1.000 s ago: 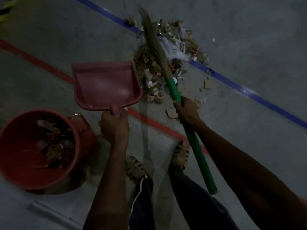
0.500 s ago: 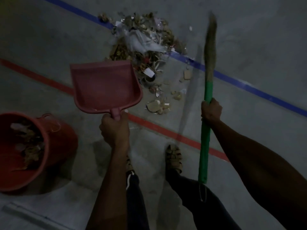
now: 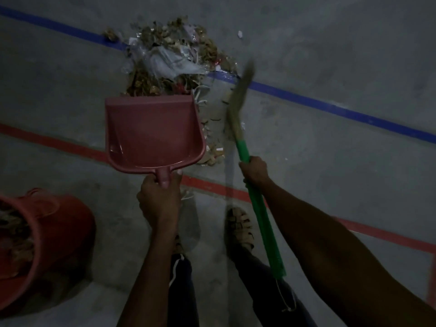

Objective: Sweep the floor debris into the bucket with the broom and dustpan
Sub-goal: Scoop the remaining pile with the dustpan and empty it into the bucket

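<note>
A pile of floor debris (image 3: 172, 64), dry scraps and clear plastic, lies across the blue line. My left hand (image 3: 159, 199) grips the short handle of a pink dustpan (image 3: 153, 133), whose empty tray is held just in front of the pile. My right hand (image 3: 254, 169) grips the green handle of the broom (image 3: 262, 223); its straw bristles (image 3: 239, 100) are blurred, to the right of the pile among scattered bits. The red bucket (image 3: 59, 232) stands at the lower left, holding some debris.
A blue floor line (image 3: 330, 107) and a red floor line (image 3: 59, 145) cross the grey concrete. My two sandalled feet (image 3: 239, 227) stand just behind the red line. A small white scrap (image 3: 240, 34) lies apart, beyond the pile.
The broom has swung from over the pile out to the right, then back toward the pile's right edge. The dustpan has come closer to the pile. The bucket has slid toward the left edge of view.
</note>
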### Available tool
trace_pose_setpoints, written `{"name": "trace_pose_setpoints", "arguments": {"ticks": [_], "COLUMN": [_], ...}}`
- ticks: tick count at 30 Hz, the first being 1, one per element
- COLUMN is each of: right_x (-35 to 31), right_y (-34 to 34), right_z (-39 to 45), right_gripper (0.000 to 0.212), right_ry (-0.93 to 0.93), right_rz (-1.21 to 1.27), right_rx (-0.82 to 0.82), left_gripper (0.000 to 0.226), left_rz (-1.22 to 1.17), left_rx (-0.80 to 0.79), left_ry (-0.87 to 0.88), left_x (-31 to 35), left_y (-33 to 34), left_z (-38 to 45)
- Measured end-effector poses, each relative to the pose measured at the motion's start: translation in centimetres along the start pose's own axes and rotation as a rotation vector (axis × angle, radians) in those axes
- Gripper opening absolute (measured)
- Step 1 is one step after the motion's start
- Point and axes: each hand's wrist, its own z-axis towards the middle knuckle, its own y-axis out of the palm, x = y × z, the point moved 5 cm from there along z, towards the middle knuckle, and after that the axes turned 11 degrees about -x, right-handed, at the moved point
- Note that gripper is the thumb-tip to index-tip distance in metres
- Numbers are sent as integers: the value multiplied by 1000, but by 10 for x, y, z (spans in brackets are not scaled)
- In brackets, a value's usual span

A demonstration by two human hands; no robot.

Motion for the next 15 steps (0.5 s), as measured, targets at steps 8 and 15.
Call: {"name": "trace_pose_setpoints", "arguments": {"ticks": [8,15], "right_x": [-20,5], "right_y": [-11,-26], "right_z": [-54,-61], "right_gripper": [24,21], "right_ry": [-322,-201], "right_rz": [-76,100], "right_rx": [109,278], "left_gripper": [45,47], "left_rz": [54,105], "left_rx": [-24,-67], "left_ry": [-79,-90], "left_x": [-31,-61], "left_y": [-20,-27], "left_z": [-25,-34]}}
